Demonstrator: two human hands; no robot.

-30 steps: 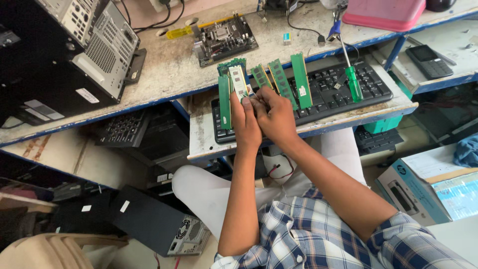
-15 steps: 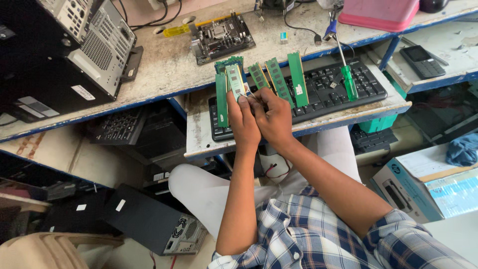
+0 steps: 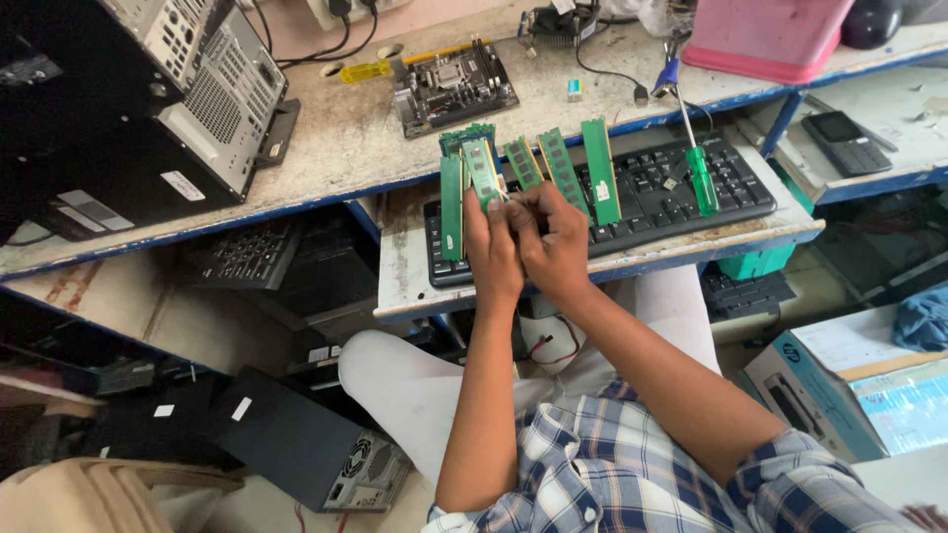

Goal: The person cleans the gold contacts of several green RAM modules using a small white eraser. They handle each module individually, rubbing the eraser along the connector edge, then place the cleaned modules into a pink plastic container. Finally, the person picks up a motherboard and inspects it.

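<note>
Fingers (image 3: 491,202) of left hand (image 3: 491,247) pinching a green RAM stick (image 3: 481,170), right hand (image 3: 553,237) fingers gripping its lower end, more memory modules (image 3: 563,173) fanned just beyond on the black keyboard (image 3: 671,188), green screwdriver (image 3: 699,173) further right.

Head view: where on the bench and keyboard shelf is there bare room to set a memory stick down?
Bare bench lies between the computer case and the motherboard. The shelf's left strip beside the keyboard is free. The keyboard is crowded with memory sticks, a green screwdriver and both hands.

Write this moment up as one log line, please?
left hand: holds green memory stick | right hand: touching it | below: black keyboard with more memory sticks | green screwdriver on keyboard
</note>
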